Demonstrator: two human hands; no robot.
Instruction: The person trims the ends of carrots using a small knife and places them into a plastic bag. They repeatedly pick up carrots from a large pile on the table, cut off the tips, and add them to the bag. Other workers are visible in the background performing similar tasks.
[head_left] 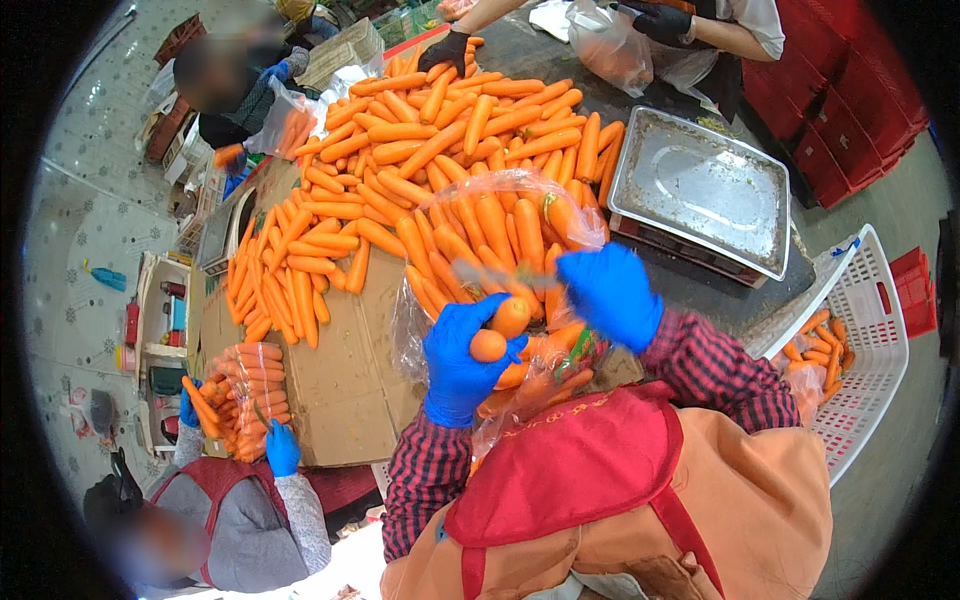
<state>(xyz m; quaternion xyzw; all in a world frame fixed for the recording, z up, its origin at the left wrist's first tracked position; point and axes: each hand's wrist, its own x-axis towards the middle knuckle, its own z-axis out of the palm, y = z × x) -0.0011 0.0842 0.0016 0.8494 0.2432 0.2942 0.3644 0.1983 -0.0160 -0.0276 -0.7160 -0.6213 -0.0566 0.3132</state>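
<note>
My left hand (465, 360), in a blue glove, is closed round carrots (510, 317), two of which show their blunt ends. In a fist, my right hand (612, 297), also blue-gloved, holds what looks like a knife (500, 277); its grey blade is smeared by motion and points left, just above the held carrots. Behind and below both hands lies a clear plastic bag (408, 335) with carrots in it. Beyond it spreads a large heap of loose carrots (410, 150). The handle is hidden inside my right glove.
A scale with a metal tray (700, 190) stands right of the heap. A white basket (870, 300) with bagged carrots is at my right. Cardboard (345, 380) covers the table at left. A co-worker bags carrots (250, 390) at lower left; a black-gloved hand (446, 52) reaches into the far heap.
</note>
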